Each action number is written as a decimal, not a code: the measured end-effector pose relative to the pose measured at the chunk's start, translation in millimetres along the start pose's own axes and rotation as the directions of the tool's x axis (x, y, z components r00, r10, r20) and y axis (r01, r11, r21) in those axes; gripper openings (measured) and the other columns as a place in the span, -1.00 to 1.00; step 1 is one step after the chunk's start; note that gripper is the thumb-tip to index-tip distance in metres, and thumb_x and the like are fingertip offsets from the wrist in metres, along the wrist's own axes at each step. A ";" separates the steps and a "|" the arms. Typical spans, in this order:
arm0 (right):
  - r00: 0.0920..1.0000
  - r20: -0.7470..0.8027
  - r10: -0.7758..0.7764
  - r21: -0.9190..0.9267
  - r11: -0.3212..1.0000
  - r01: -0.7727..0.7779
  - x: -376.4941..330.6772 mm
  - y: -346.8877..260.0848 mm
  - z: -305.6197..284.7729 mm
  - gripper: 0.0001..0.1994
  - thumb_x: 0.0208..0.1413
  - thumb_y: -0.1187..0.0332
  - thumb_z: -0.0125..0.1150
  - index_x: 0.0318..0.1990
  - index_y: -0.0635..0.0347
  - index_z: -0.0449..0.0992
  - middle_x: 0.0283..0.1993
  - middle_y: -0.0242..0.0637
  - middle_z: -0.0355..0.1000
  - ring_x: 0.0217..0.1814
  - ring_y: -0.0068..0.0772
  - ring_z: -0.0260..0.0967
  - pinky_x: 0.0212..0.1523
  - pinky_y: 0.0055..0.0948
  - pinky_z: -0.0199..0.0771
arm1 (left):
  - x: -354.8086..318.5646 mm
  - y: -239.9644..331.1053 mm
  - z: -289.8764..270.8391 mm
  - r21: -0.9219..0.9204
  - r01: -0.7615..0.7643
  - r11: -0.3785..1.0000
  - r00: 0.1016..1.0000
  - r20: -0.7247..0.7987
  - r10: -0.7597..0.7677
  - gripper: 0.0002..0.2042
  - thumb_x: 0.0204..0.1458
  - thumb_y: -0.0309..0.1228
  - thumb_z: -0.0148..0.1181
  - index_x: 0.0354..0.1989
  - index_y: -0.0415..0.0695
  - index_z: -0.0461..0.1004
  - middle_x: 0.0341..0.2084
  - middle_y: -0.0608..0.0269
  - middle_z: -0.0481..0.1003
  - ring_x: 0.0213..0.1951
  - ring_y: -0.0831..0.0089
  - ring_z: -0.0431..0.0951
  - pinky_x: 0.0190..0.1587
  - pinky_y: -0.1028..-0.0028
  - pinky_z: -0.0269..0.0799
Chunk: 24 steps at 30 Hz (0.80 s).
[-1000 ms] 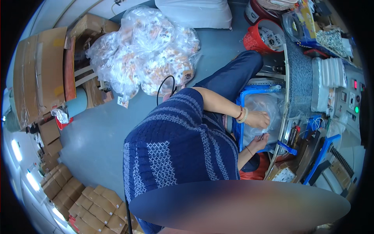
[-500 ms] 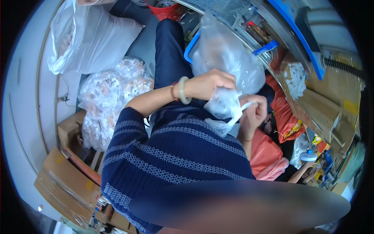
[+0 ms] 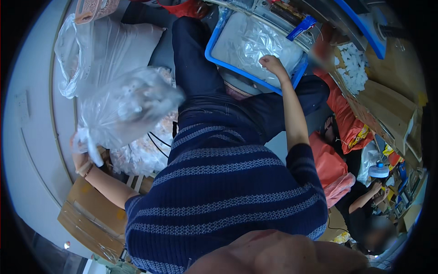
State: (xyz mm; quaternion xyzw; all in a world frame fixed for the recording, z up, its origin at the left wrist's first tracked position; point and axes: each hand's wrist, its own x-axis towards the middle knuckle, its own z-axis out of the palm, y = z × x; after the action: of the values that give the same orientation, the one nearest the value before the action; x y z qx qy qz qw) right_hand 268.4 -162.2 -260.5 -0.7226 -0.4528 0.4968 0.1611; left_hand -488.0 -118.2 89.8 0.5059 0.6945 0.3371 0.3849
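Out at nine o'clock, clutched a filled clear plastic bag (image 3: 132, 102) by its bunched neck.
With the left hand (image 3: 81, 157), clamped fingers on that neck and held the blurred bag toward ten o'clock, partly in front of a heap of clear bags (image 3: 143, 160) and a white sack (image 3: 125, 48). With the right hand (image 3: 273, 65), reached to one o'clock across the blue tub (image 3: 242, 75) and curled fingers together over clear plastic sheeting (image 3: 262, 43); could not tell about contact there.

Free room above blue tub (image 3: 242, 73)
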 end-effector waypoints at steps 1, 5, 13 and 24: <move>1.000 0.009 0.008 -0.002 1.000 -0.008 24.5 10.0 4.7 -0.74 0.10 0.17 0.21 -0.20 0.15 0.60 -0.31 -0.30 0.56 -0.31 -0.44 0.52 -0.28 -0.46 0.47 | -9.2 -3.2 -2.4 0.041 0.111 0.993 0.989 0.097 -0.114 -0.74 0.11 -0.51 0.07 -0.02 -0.29 0.46 -0.24 0.17 0.54 -0.29 0.54 0.51 -0.29 0.55 0.45; 0.995 -0.020 -0.097 -0.283 0.955 0.088 90.9 16.0 42.1 -0.78 -0.03 0.19 0.17 -0.34 0.06 0.64 -0.31 -0.15 0.56 -0.30 -0.19 0.54 -0.21 -0.33 0.50 | -58.5 -58.3 -61.4 0.434 0.341 0.834 0.934 -0.054 -0.353 -0.72 -0.14 -0.48 0.33 -0.20 -0.28 0.58 -0.47 0.33 0.54 -0.44 0.56 0.48 -0.41 0.55 0.34; 0.984 0.175 0.035 -0.665 0.741 0.092 112.7 48.3 93.3 -0.68 0.05 0.27 0.03 -0.20 0.30 0.60 -0.07 0.10 0.49 0.00 0.07 0.48 0.03 -0.12 0.47 | -30.5 -2.7 52.9 0.975 0.050 0.217 0.971 0.003 -0.238 -0.46 -0.06 -0.33 0.32 0.13 -0.23 0.37 0.02 -0.10 0.46 0.07 -0.05 0.43 0.08 0.20 0.38; 0.820 -0.525 0.226 0.039 0.969 -0.242 91.8 59.4 41.7 -0.85 0.03 0.31 0.16 -0.29 0.14 0.56 -0.28 -0.15 0.56 -0.17 -0.19 0.52 -0.15 -0.34 0.45 | 68.3 87.2 438.1 -0.084 -0.469 0.879 0.517 0.781 0.350 -0.79 0.13 -0.39 0.20 -0.11 -0.22 0.56 -0.23 0.17 0.58 -0.19 0.40 0.59 -0.12 0.48 0.45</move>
State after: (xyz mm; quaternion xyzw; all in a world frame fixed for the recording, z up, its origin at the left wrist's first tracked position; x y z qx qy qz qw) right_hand 270.6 -128.4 -372.6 -0.8831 -0.3065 0.2894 0.2059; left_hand -78.9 4.8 -57.4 0.7748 0.3410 0.1176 0.5192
